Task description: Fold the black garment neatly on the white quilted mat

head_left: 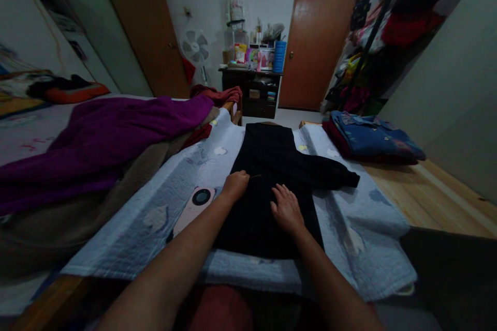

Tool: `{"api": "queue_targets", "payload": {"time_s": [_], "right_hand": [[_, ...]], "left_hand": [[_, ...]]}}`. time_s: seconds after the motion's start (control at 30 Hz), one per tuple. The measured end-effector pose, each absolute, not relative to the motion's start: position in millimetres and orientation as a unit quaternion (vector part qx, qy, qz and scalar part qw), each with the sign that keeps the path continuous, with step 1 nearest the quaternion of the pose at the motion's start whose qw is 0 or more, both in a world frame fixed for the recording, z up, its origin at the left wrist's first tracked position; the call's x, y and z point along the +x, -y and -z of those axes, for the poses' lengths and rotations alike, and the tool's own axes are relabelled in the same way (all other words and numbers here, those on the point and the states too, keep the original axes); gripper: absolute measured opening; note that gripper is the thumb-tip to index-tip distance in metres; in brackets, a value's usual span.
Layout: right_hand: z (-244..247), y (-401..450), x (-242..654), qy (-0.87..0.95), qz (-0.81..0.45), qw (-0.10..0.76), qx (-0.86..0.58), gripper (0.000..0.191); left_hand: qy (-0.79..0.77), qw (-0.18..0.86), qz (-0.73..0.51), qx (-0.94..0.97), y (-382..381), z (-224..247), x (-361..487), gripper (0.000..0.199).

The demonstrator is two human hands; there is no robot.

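A black long-sleeved garment (pixel 267 150) lies spread on a pale blue patterned cloth (pixel 349 212), one sleeve stretched out to the right. My left hand (pixel 236 185) is closed on the garment's left side, pinching the black fabric near a thin brownish line. On the middle of the garment, my right hand (pixel 287 208) rests with its fingers apart, holding nothing. A pink phone (pixel 194 209) with a round dark camera area lies left of the garment, partly behind my left forearm.
Purple clothing (pixel 128 134) and a brown blanket (pixel 143 181) lie at the left. Folded denim (pixel 373 134) sits on dark red cloth at the right, on a wooden surface (pixel 438 196). Behind are a fan (pixel 195 46), a dark cabinet (pixel 248 93) and hanging clothes (pixel 411 26).
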State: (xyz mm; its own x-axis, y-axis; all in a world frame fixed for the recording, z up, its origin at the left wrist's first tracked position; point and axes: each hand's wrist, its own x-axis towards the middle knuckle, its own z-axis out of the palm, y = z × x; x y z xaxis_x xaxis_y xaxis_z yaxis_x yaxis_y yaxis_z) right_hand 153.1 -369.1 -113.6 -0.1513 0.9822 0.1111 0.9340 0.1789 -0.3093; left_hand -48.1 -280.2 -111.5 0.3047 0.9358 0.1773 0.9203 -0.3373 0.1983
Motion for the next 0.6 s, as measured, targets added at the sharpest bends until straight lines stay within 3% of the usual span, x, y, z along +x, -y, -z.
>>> {"api": "queue_targets", "payload": {"time_s": [0.2, 0.6], "right_hand": [[113.4, 368.7, 153.8, 0.755, -0.084, 0.143, -0.635, 0.051], [113.9, 367.9, 154.5, 0.754, -0.092, 0.144, -0.634, 0.051]], "left_hand": [[-0.585, 0.015, -0.136, 0.8, 283.9, 116.4, -49.1, 0.02], [-0.598, 0.048, -0.257, 0.758, 279.0, 122.7, -56.1, 0.01]]}}
